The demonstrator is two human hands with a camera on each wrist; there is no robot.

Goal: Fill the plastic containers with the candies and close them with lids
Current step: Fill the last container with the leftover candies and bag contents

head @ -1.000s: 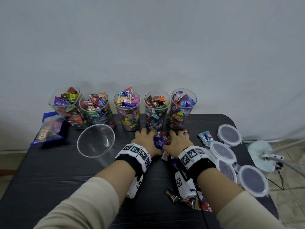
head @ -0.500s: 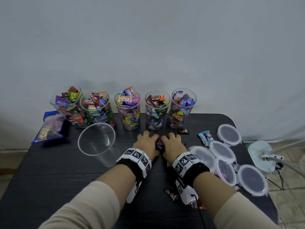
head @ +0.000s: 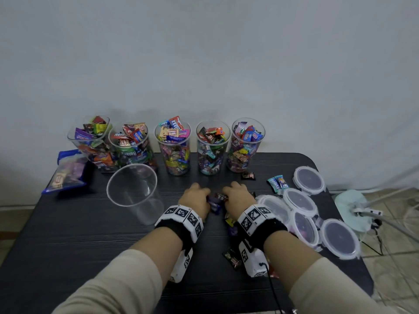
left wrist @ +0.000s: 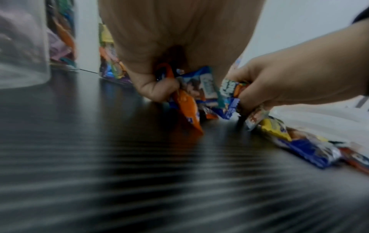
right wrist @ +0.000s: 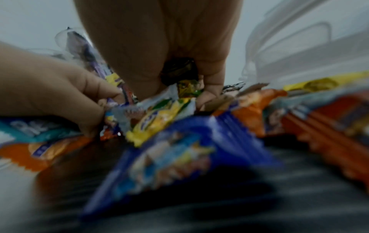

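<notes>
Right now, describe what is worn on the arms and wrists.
Both arms wear beige long sleeves pushed up the forearms. Each wrist carries a black band ringed with white blocks printed with black square markers, plus a white camera unit hung below. A thin black cable trails from the right unit. The hands are bare.

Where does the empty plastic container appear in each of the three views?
Head: the empty plastic container stands left of centre, left of the left hand.
Left wrist: at the left edge, blurred.
Right wrist: I cannot make it out.
Shared landmark: the candies gripped between both hands, also visible at and.
</notes>
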